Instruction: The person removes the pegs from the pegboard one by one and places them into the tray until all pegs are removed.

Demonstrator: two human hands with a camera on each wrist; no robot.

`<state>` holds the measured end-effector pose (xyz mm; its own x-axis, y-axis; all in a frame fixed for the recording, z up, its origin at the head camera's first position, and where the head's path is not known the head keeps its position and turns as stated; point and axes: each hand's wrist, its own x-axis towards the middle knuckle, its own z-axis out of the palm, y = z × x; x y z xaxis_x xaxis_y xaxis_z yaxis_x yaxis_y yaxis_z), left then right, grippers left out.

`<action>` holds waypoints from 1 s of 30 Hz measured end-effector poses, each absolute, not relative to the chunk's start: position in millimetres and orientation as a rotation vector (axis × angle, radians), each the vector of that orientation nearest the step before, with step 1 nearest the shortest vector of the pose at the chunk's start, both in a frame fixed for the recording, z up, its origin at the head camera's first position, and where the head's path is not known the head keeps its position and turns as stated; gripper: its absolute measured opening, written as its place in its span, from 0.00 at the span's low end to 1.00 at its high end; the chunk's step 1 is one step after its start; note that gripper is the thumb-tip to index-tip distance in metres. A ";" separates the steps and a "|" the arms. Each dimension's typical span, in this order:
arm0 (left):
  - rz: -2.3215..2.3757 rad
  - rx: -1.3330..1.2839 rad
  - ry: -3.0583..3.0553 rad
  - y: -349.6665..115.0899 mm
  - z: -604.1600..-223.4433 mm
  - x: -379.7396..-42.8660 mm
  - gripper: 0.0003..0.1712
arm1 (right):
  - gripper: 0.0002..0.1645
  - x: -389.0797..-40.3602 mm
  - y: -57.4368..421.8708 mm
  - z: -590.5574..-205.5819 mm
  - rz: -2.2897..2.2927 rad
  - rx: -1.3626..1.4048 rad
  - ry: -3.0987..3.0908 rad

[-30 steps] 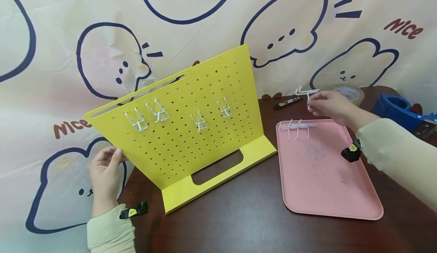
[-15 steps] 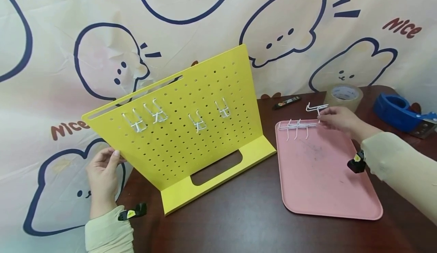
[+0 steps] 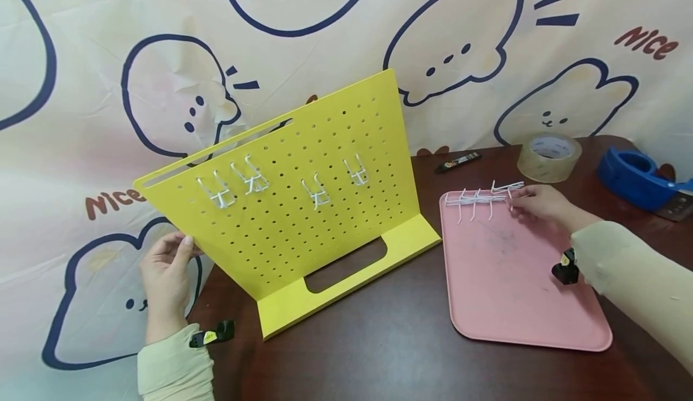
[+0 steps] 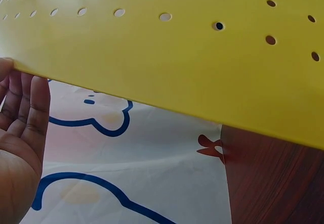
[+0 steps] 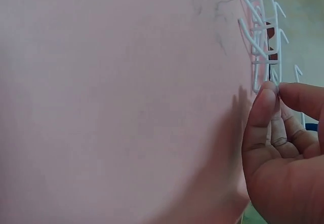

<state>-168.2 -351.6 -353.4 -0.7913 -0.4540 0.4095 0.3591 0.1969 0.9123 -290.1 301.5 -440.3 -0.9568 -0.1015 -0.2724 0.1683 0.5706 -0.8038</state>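
A yellow pegboard [image 3: 278, 314] stands tilted, with several white wire hooks [image 3: 221, 197] hanging on its upper half. My left hand [image 3: 166, 272] grips the board's left edge, thumb on the front and fingers behind it, as the left wrist view also shows. Between thumb and fingertips of my right hand [image 3: 541, 204] a white wire hook [image 3: 509, 187] is pinched over the far edge of the pink tray [image 3: 530, 293]. It overlaps the right end of a row of similar hooks [image 3: 473, 199] lying along that edge. In the right wrist view the fingertips partly hide it.
Behind the tray are a roll of clear tape [image 3: 549, 157] and a small dark printed object [image 3: 458, 162]. A blue tape dispenser [image 3: 628, 175] sits at the right. A printed cloth [image 3: 325, 52] hangs behind the dark wooden table [image 3: 379, 341].
My right hand has moved right and down with the hook, from above the table behind the tray to the tray's far edge. The left hand keeps its grip on the pegboard.
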 end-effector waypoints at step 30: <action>-1.670 0.068 -1.839 -351.8 -353.4 -168.7 0.08 | 0.16 -284.5 293.0 -448.0 -1.345 0.178 2.481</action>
